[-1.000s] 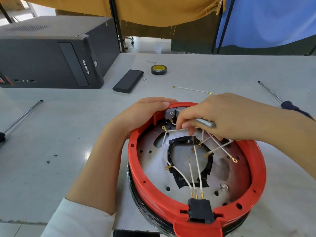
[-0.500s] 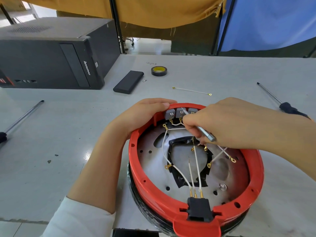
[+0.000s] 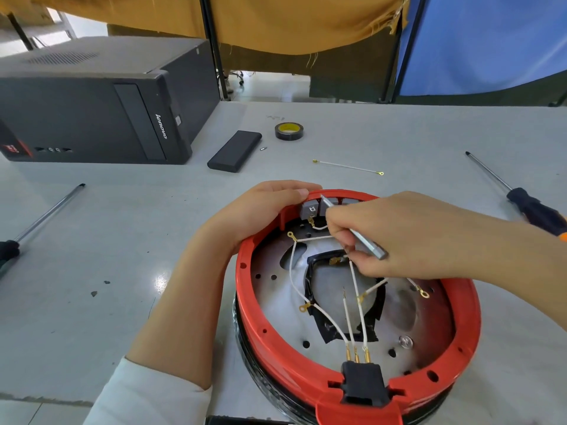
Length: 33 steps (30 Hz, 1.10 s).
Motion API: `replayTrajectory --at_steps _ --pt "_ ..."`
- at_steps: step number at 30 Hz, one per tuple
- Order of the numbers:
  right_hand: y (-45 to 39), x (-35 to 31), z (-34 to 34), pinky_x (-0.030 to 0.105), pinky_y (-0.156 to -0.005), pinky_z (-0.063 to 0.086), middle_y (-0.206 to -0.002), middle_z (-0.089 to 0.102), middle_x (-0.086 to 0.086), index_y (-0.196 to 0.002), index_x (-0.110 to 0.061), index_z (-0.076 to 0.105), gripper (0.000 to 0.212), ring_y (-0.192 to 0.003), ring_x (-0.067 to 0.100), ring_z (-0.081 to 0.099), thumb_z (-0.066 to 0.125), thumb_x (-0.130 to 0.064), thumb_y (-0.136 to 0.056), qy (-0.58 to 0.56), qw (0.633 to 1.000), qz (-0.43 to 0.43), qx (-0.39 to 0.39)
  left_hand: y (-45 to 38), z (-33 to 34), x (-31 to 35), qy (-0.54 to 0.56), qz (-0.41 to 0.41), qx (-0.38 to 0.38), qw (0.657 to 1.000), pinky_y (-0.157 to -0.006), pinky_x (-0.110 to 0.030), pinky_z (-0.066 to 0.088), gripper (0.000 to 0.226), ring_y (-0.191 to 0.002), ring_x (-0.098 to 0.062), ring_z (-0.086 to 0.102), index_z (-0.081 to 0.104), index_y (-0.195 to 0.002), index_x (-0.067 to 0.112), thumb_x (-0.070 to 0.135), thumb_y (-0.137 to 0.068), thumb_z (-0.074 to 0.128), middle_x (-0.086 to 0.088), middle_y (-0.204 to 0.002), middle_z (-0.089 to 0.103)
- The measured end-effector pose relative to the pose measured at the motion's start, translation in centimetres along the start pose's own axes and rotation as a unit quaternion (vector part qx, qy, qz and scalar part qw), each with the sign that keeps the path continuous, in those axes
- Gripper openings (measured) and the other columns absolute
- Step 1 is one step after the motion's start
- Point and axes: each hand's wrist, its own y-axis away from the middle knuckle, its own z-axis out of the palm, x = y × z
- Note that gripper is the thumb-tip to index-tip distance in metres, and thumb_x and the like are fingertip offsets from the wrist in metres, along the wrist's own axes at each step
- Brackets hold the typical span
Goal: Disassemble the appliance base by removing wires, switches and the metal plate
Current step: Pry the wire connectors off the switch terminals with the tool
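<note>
Round red plastic appliance base (image 3: 322, 357) gripped at its far rim by left hand (image 3: 260, 213), right hand (image 3: 408, 234) pinching slim silver metal tool (image 3: 352, 228) against grey switches (image 3: 310, 208) just beside left fingertips.

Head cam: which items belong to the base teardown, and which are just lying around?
In the job:
- red base, held by the left hand
- grey switches at the far rim
- white wires
- metal plate
- small metal tool in the right hand

Lying about:
- computer tower
- tape roll
- black flat block
- loose wire
- two screwdrivers
</note>
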Motion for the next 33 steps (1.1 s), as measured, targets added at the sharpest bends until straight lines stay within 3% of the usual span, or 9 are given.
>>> replayTrajectory --at_steps 3,11,14,16,20,22,25,28,33 --pt "0.2 -0.5 -0.7 0.026 -0.061 0.042 -0.083 0.058 -0.014 -0.076 -0.039 0.033 0.024 -0.072 0.008 0.051 0.056 -0.03 -0.075 -0.113 0.992 0.047 0.039 0.0 0.1 0.0 -0.002 0.016 0.003 1.0 -0.065 -0.008 0.049 0.025 -0.085 -0.002 0.069 0.068 -0.103 0.016 0.007 -0.096 0.045 0.007 -0.091 0.074" --pt "-0.4 -1.5 -1.0 0.031 -0.065 0.05 -0.081 0.06 -0.007 -0.073 -0.033 0.033 0.042 -0.069 0.017 0.059 0.062 -0.004 -0.077 -0.32 0.93 0.025 0.18 0.0 0.0 -0.1 0.016 0.003 -0.012 1.0 -0.079 -0.021 0.052 0.026 -0.095 -0.016 0.068 0.066 -0.113 0.008 0.009 -0.096 0.046 -0.008 -0.101 0.072" --pt "-0.8 -0.4 -1.3 0.031 -0.067 0.056 -0.079 0.061 -0.001 -0.074 -0.024 0.036 0.039 -0.072 0.024 0.065 0.062 0.004 -0.079 -0.452 0.863 0.042 0.22 0.0 0.1 -0.1 0.034 -0.005 0.002 0.999 -0.075 -0.019 0.054 0.025 -0.09 -0.015 0.069 0.069 -0.105 0.013 0.008 -0.095 0.046 -0.007 -0.1 0.073" --pt "-1.4 1.1 -1.6 0.029 -0.064 0.056 -0.076 0.062 0.0 -0.075 -0.019 0.037 0.035 -0.07 0.022 0.067 0.062 0.005 -0.08 -0.523 0.816 0.072 0.237 -0.1 0.2 -0.2 0.035 -0.015 0.007 0.999 -0.08 -0.023 0.055 0.026 -0.094 -0.019 0.068 0.068 -0.109 0.013 0.01 -0.096 0.047 -0.01 -0.105 0.072" --pt "-4.2 5.5 -1.2 0.028 -0.06 0.053 -0.072 0.062 0.0 -0.078 -0.019 0.04 0.03 -0.066 0.017 0.065 0.062 0.002 -0.081 -0.552 0.765 0.202 0.261 -0.2 0.0 -0.4 0.028 -0.03 0.009 0.999 -0.089 -0.031 0.053 0.026 -0.101 -0.024 0.067 0.067 -0.113 0.016 0.014 -0.096 0.048 -0.01 -0.108 0.071" --pt "-6.1 7.8 -0.3 0.029 -0.059 0.049 -0.08 0.06 0.006 -0.081 -0.02 0.041 0.029 -0.067 0.019 0.062 0.062 0.001 -0.081 -0.523 0.776 0.262 0.235 -0.2 -0.1 -0.5 0.028 -0.03 0.007 0.999 -0.09 -0.032 0.052 0.026 -0.103 -0.024 0.067 0.068 -0.112 0.018 0.015 -0.096 0.048 -0.009 -0.108 0.071" --pt "-8.6 10.8 1.8 0.026 -0.056 0.044 -0.08 0.057 0.007 -0.083 -0.02 0.042 0.028 -0.065 0.017 0.054 0.062 -0.001 -0.08 -0.392 0.853 0.302 0.166 -0.3 -0.3 -0.6 0.02 -0.03 0.001 0.999 -0.089 -0.031 0.051 0.025 -0.103 -0.021 0.067 0.069 -0.111 0.022 0.017 -0.097 0.048 -0.006 -0.108 0.071" --pt "-10.3 12.7 3.8 0.024 -0.056 0.04 -0.077 0.052 0.001 -0.083 -0.02 0.044 0.024 -0.068 0.014 0.051 0.061 -0.004 -0.08 -0.254 0.914 0.284 0.137 -0.4 -0.5 -0.8 -0.004 -0.024 -0.008 1.0 -0.085 -0.025 0.052 0.026 -0.103 -0.018 0.067 0.069 -0.111 0.026 0.02 -0.097 0.048 -0.002 -0.108 0.072" --pt "-11.9 14.6 5.8 0.034 -0.065 0.045 -0.084 0.057 0.004 -0.086 -0.02 0.043 0.02 -0.074 0.022 0.055 0.057 -0.006 -0.084 -0.175 0.946 0.246 0.118 -0.8 -0.7 -1.0 -0.029 -0.014 -0.008 0.999 -0.092 -0.026 0.048 0.026 -0.105 -0.012 0.065 0.07 -0.11 0.03 0.022 -0.097 0.048 0.003 -0.11 0.071"
